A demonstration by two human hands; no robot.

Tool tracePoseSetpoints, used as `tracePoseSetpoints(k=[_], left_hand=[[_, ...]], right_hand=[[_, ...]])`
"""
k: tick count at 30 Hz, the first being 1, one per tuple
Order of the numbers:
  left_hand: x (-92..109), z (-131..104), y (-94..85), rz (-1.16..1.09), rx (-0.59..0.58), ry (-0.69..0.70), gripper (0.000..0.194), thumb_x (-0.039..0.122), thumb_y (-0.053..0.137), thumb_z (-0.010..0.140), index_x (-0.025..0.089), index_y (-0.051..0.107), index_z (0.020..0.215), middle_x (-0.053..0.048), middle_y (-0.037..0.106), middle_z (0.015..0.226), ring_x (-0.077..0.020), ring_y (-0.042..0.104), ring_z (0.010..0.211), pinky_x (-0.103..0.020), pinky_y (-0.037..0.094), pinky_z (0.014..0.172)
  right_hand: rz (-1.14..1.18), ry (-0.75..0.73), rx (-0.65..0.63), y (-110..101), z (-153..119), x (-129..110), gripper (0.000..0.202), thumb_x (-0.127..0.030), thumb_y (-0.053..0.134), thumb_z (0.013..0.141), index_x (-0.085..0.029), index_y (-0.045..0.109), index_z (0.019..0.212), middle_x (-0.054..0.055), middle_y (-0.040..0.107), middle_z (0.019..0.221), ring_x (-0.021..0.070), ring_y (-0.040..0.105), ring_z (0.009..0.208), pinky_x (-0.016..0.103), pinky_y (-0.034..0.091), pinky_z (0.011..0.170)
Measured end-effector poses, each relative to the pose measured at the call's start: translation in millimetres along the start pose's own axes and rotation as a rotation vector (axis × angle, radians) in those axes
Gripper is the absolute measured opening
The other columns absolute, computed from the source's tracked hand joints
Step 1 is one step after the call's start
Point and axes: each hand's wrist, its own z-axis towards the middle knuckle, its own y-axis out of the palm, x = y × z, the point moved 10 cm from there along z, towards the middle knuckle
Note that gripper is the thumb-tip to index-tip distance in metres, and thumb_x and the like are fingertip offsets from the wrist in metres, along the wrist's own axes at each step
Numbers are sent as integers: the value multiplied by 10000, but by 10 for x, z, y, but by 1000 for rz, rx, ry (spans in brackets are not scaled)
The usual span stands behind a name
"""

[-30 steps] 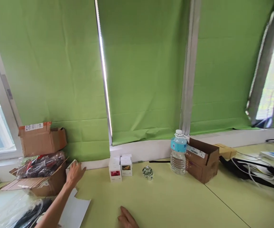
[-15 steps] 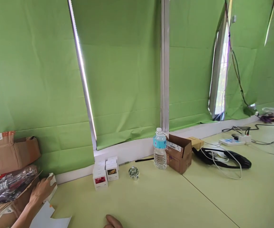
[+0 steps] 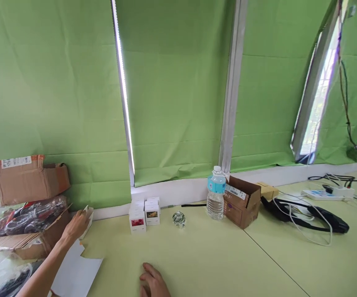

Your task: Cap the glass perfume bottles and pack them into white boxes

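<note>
My left hand [image 3: 76,226] reaches out at the left, beside a cardboard box [image 3: 56,231]. Its fingers close over the top of a flat white object [image 3: 88,220], mostly covered, whose kind I cannot make out. A torn white sheet of paper [image 3: 78,268] lies below that forearm. My right hand [image 3: 155,282] rests at the bottom middle of the table, holding nothing, fingers loosely bent and apart. Beyond it stand several small white boxes [image 3: 138,225] with picture labels, in two rows. To their right is a small shiny silver object [image 3: 179,219].
A water bottle [image 3: 216,198] stands by an open brown carton [image 3: 242,208]. Farther right lie a black curved device [image 3: 336,222] with a white cable and a power strip [image 3: 320,194]. Plastic-wrapped items [image 3: 39,214] and another carton [image 3: 27,181] are stacked at the left.
The view has turned left, so things appear farther right. More of my right hand has come into view on the table. My left hand stays at the white object.
</note>
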Motion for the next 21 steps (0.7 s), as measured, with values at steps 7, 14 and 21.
tracePoseSetpoints(k=[7, 14, 21], left_hand=[[336, -276, -456, -173, 187, 34, 473, 337, 361, 937, 114, 471, 1339, -165, 496, 1413, -315, 467, 1299, -399, 375, 1080], [1107, -1064, -747, -417, 289, 160, 416, 358, 310, 981, 213, 599, 1242, -56, 611, 1324, -213, 572, 1217, -316, 438, 1059], [1716, -1795, -295, -886, 150, 289, 351, 330, 382, 957, 260, 713, 1050, -78, 703, 1166, -230, 660, 1096, -340, 548, 932]], right_hand=[[-84, -76, -14, -71, -102, -161, 305, -207, 533, 834, -160, 700, 1085, 112, 554, 1396, 256, 486, 1318, 340, 388, 1096], [17, -62, 59, -107, -122, -94, 503, -278, 515, 892, -167, 490, 1381, 104, 460, 1475, 238, 400, 1382, 357, 309, 1158], [201, -89, 297, -302, -135, -21, 866, -459, 619, 849, -167, 161, 1523, 143, 252, 1579, 298, 247, 1451, 422, 265, 1173]])
